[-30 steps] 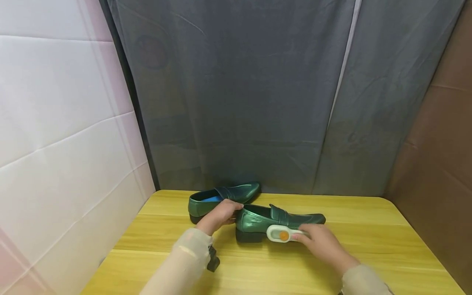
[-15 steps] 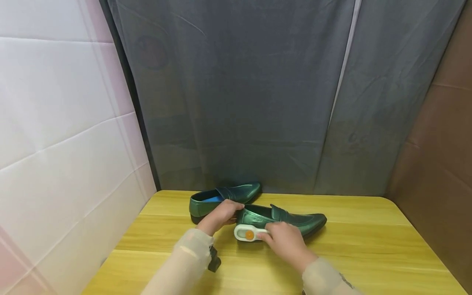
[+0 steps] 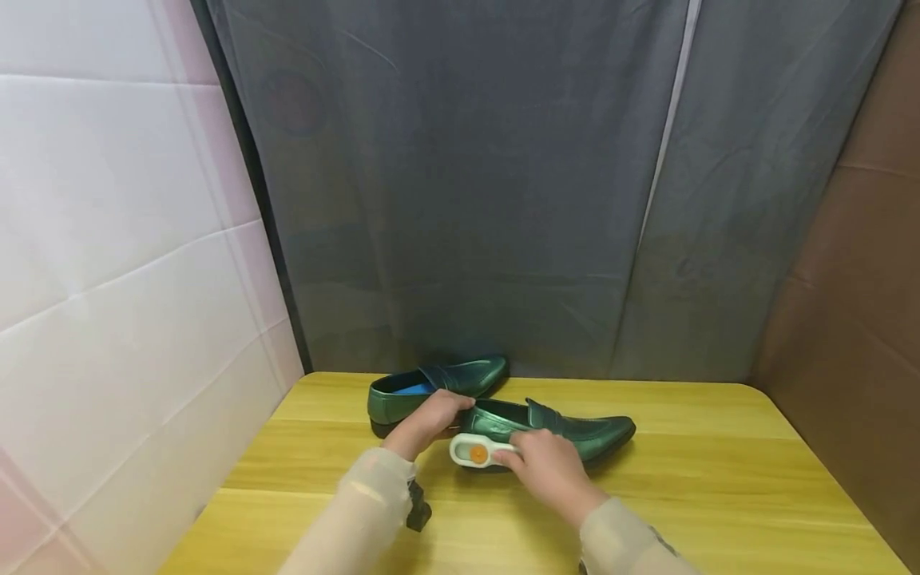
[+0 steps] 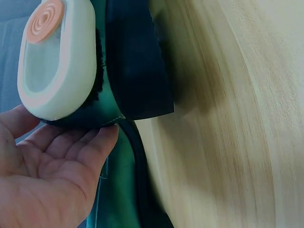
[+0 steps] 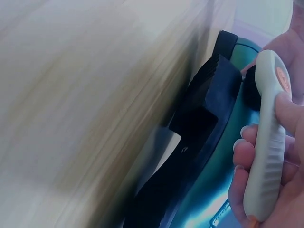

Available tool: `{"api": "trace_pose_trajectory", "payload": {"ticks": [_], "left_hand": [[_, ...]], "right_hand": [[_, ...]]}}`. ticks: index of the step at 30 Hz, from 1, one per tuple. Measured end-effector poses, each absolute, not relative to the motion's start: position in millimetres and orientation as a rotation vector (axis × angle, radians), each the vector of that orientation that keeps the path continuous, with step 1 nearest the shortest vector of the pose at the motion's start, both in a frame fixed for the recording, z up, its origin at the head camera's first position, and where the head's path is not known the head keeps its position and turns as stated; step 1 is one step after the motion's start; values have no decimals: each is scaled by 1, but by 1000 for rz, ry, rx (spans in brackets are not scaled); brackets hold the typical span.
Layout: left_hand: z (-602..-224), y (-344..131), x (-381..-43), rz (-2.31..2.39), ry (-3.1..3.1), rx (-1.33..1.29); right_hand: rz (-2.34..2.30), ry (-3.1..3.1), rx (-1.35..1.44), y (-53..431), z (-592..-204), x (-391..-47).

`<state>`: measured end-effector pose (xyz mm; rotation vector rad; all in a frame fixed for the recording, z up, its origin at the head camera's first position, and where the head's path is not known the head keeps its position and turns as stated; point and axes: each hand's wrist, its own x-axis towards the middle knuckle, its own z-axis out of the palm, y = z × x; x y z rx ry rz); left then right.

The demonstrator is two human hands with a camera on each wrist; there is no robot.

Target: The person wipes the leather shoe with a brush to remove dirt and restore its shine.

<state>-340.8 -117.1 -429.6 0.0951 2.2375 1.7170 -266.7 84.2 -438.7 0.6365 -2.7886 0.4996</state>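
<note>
A dark green loafer (image 3: 596,435) with a black heel is at the middle of the table, toe to the right. My left hand (image 3: 434,415) grips it by the back end; in the left wrist view, fingers (image 4: 97,147) lie against the heel's back. My right hand (image 3: 549,467) holds a white brush (image 3: 474,452) with an orange button by its ribbed handle (image 5: 268,161). Dark bristles (image 4: 99,71) touch the loafer's side near the heel. A second green loafer (image 3: 467,374) with a blue insole stands behind, partly hidden by my left hand.
The wooden table (image 3: 719,479) has rounded far corners. A grey curtain (image 3: 460,200) hangs behind it, a white cloth wall (image 3: 129,239) stands on the left and a brown one (image 3: 848,319) on the right.
My right hand has slid the brush leftward along the loafer's side to its heel, mostly in the first half second. My left hand has stayed at the loafer's back.
</note>
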Motion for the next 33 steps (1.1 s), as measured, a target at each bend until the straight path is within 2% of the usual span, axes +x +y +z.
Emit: {"api": "trace_pose_trajectory", "payload": {"ticks": [18,26,33], "left_hand": [[-428,-111,-339,1690,2223,126],[-422,-128,-340,1703,2259,92],[-432,-123,-336,1712,2241,130]], "right_hand": [[567,-2831,467,178,-448,-252],[869,-2903,430,209,-450,-265],[1026,-2932,461,259,-459,-274]]}}
